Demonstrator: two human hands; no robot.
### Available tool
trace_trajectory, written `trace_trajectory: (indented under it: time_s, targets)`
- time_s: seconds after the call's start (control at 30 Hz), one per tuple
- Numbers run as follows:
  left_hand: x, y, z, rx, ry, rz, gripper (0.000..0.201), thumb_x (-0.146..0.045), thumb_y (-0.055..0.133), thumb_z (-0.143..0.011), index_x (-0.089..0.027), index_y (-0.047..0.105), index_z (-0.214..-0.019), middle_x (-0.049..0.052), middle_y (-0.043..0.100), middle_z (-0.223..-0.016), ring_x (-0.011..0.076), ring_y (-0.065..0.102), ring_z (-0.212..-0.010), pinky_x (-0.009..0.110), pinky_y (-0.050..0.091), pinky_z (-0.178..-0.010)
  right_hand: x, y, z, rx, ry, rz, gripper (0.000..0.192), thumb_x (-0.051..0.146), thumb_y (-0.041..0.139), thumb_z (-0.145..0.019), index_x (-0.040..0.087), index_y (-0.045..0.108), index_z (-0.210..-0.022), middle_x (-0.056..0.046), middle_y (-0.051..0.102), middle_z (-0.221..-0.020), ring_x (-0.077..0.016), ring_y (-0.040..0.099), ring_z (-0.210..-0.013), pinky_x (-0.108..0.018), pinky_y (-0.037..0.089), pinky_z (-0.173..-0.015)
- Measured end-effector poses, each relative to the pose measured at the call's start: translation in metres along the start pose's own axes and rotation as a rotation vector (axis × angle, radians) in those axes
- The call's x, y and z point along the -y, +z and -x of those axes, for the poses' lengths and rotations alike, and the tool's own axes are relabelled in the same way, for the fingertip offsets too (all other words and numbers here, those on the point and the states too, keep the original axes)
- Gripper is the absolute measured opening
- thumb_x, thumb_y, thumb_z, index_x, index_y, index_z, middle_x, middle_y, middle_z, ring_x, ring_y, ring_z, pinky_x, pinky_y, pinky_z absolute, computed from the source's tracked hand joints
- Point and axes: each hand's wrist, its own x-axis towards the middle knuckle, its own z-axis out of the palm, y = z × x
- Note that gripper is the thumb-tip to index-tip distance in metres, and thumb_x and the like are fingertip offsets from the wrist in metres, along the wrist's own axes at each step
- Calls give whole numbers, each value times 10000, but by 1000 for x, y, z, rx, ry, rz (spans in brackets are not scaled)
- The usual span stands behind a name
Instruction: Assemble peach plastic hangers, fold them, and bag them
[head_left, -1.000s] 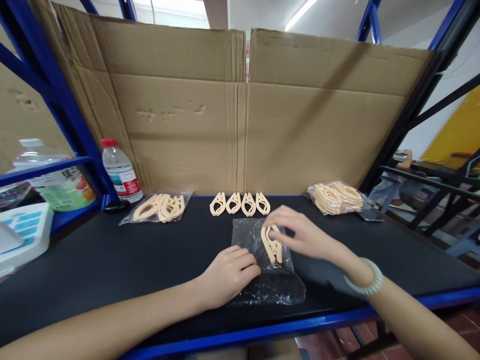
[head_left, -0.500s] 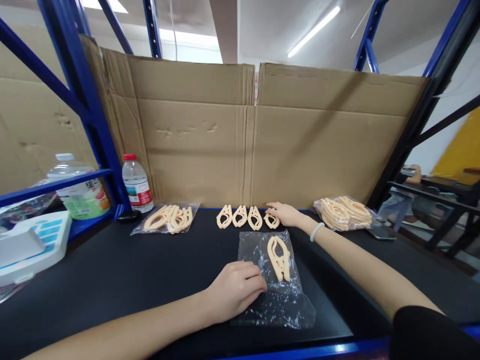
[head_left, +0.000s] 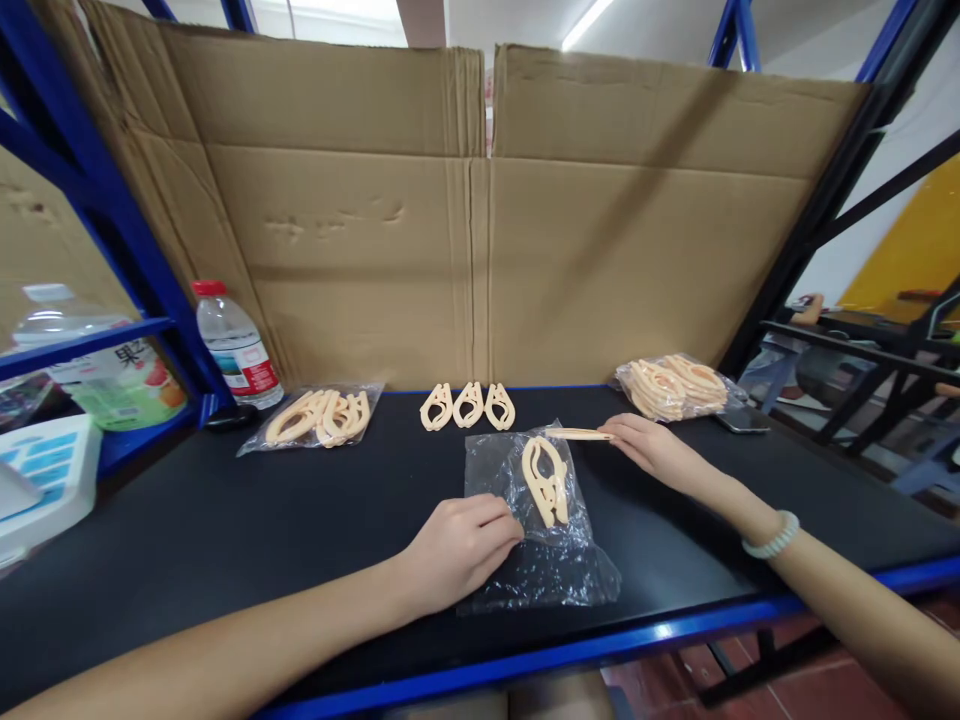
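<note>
My left hand (head_left: 457, 548) rests knuckles-up on the left edge of a clear plastic bag (head_left: 536, 560) lying on the black table top (head_left: 225, 520). A peach plastic clip piece (head_left: 545, 479) lies on top of the bag. My right hand (head_left: 654, 450) holds another peach clip (head_left: 577, 434) edge-on by its end, just above the bag's far right corner. Three loose peach clips (head_left: 468, 405) lie in a row behind the bag.
A filled bag of clips (head_left: 319, 415) lies at the back left, another filled bag (head_left: 675, 387) at the back right beside a phone (head_left: 739, 420). A water bottle (head_left: 236, 345) stands by the blue rack post. Cardboard sheets (head_left: 480, 220) wall the back.
My right hand took the rightmost clip from the back row and drew it toward the bag; the row shrank by one. My left hand stayed on the bag.
</note>
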Motion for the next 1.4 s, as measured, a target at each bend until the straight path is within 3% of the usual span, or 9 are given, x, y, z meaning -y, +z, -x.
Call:
trace_trajectory:
  time_s: [0.2, 0.3, 0.37, 0.47, 0.6, 0.77, 0.87, 1.1, 1.4]
  targets:
    - [-3, -2, -1, -89, 6, 15, 134, -91, 462, -914, -143, 586, -924, 36, 629, -796, 135, 592, -720, 229, 488, -643, 42, -28, 24, -397, 0, 11, 125, 197, 515, -934, 192, 629, -986, -62, 661, -931, -170, 645, -849, -299, 535, -769]
    - [-5, -2, -2, -150, -4, 16, 126, -86, 480, -903, -145, 588, -928, 38, 634, -795, 131, 589, -700, 232, 488, -629, 77, -49, 32, -511, 55, 37, 144, 166, 588, -894, 209, 625, -1027, -37, 682, -861, -146, 644, -726, -255, 528, -637]
    - [-6, -1, -3, -185, -17, 13, 124, -91, 485, -901, -150, 592, -927, 37, 633, -791, 128, 589, -691, 231, 488, -622, 105, -59, 40, -548, 31, 42, 168, 161, 614, -879, 227, 624, -1033, -27, 695, -850, -151, 653, -734, -279, 537, -714]
    - [-6, -1, -3, -219, -35, 13, 122, -92, 495, -896, -156, 597, -920, 34, 637, -793, 127, 598, -702, 234, 498, -641, 146, -65, 53, -511, -83, 1, 171, 147, 597, -882, 236, 631, -1024, -10, 702, -822, -153, 660, -722, -272, 551, -726]
    - [-6, 0, -3, -243, -37, 18, 123, -88, 510, -885, -155, 603, -928, 36, 646, -800, 129, 610, -710, 234, 508, -647, 185, -60, 56, -465, -239, 18, 305, 134, 355, -970, 177, 654, -1016, -48, 700, -835, -156, 656, -747, -265, 550, -735]
    - [-7, -1, -4, -265, -35, 24, 122, -92, 520, -884, -155, 612, -935, 38, 656, -809, 133, 619, -718, 233, 518, -650, 203, -34, 34, -440, -411, 37, 278, 6, 394, -883, 88, 659, -885, -48, 610, -633, -149, 577, -579, -276, 512, -558]
    - [-8, -2, -4, -265, -38, 32, 146, -80, 515, -880, -155, 616, -953, 39, 661, -827, 135, 624, -738, 237, 525, -665, 202, -11, 25, -341, -453, 102, 245, 19, 427, -859, 65, 664, -896, -54, 582, -619, -160, 545, -556, -285, 470, -491]
    - [-8, -2, -2, -300, -32, 30, 138, -70, 524, -870, -142, 622, -935, 41, 651, -797, 137, 625, -729, 237, 529, -662, 193, 25, 13, -238, -420, 220, 242, 56, 454, -882, 30, 644, -1030, -112, 642, -761, -209, 607, -706, -319, 526, -595]
    - [-7, 0, 0, -287, -36, 35, 124, -60, 533, -868, -131, 611, -935, 59, 652, -819, 145, 619, -748, 252, 533, -678, 205, 23, 14, -54, -220, 194, 378, 127, 501, -847, 61, 560, -1215, -173, 645, -1073, -287, 588, -998, -383, 512, -822]
